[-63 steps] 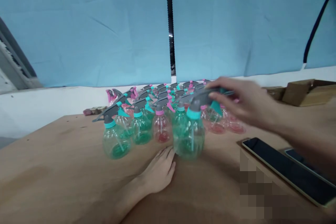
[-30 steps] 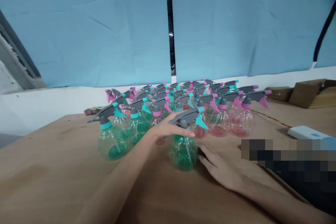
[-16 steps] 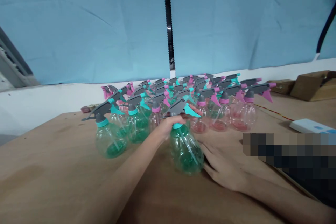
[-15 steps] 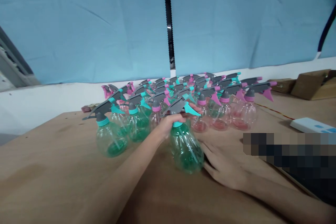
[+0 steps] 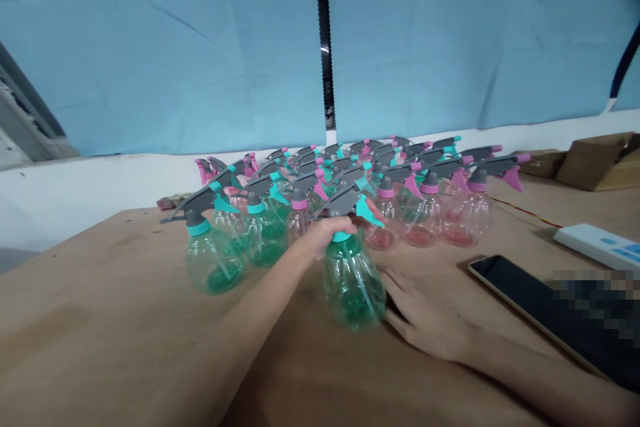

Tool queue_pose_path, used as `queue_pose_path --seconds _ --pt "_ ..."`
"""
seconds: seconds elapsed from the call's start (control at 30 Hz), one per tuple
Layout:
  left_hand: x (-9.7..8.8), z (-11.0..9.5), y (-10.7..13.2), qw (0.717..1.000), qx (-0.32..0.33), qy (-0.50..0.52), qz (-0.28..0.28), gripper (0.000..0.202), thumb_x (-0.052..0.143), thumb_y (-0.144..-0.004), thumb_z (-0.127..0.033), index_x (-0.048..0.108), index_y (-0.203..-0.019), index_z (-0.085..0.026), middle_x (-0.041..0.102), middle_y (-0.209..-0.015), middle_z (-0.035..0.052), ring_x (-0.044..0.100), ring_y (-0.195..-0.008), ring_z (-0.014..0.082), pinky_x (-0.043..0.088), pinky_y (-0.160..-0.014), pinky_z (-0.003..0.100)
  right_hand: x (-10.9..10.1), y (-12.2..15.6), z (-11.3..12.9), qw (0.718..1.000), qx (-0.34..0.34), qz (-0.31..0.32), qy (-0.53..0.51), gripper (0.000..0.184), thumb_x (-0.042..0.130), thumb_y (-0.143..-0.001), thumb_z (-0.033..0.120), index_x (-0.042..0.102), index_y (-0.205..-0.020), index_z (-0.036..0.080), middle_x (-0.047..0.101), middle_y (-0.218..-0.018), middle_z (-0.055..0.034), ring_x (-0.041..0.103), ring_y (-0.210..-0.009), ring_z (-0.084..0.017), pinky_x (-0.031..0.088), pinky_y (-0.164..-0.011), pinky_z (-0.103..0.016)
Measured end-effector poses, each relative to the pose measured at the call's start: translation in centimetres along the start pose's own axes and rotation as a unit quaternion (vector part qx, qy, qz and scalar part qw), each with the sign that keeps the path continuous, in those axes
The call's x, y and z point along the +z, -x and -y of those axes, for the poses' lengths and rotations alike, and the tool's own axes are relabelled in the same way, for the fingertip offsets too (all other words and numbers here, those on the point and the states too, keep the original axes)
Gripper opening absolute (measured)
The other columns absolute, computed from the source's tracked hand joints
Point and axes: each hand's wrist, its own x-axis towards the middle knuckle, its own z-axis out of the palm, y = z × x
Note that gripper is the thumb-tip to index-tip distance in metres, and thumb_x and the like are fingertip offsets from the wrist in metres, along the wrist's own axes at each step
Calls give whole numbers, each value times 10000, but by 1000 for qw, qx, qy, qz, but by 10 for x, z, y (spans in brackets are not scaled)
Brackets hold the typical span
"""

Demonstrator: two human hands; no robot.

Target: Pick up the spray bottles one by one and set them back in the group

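In the head view my left hand [image 5: 327, 238] is closed round the neck of a clear green spray bottle [image 5: 356, 290], just below its grey head and turquoise trigger. The bottle tilts slightly, its base toward me, and a thin tube shows inside. My right hand [image 5: 417, 313] lies low at the bottle's right side, fingers stretched out and apart. Its fingertips pass partly behind the bottle, so I cannot tell whether they touch it. Left of my left hand stand another green spray bottle [image 5: 215, 267] and a second green one [image 5: 267, 237] behind it.
Several more spray bottles, including a pink one [image 5: 473, 217], stand in rows behind. On the right lie a phone [image 5: 530, 307] and a white power strip [image 5: 595, 243]. Cardboard boxes [image 5: 595, 160] sit at the back right of the wooden table [image 5: 100, 333].
The held spray bottle has shifted very slightly left and looks a little more upright. Both hands keep nearly the same pose.
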Motion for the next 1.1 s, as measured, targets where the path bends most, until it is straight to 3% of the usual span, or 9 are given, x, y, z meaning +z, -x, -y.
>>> queue_pose_path --seconds 0.23,0.5,0.7,1.1 --pt "1 1 1 996 67 32 42 382 515 -562 -182 644 -921 -182 676 -892 40 568 -1018 273 404 -878 410 -1 0 1 1000 -11 -17 -6 536 414 -830 198 301 -1353 224 447 -1304 -107 388 -1224 -254 329 -1016 -466" --pt "0 3 -2 998 53 8 -12 385 477 -486 -218 651 -824 -155 670 -790 51 600 -892 270 443 -799 383 1 1 -3 1000 -20 -12 6 539 417 -829 191 291 -1352 217 459 -1280 -115 396 -1218 -257 331 -1016 -469" --pt "-3 4 -1 997 69 33 1 257 510 -505 -202 631 -724 -146 666 -779 62 608 -863 264 457 -775 375 1 0 -1 999 -24 -13 18 530 419 -823 181 303 -1341 185 480 -1241 -130 410 -1200 -259 348 -997 -477" --pt "-5 5 1 992 94 88 12 336 506 -544 -157 646 -849 -149 664 -890 61 579 -989 262 437 -846 396 4 2 -5 999 -28 -27 23 527 426 -825 193 313 -1339 192 502 -1236 -120 443 -1177 -252 369 -988 -467"
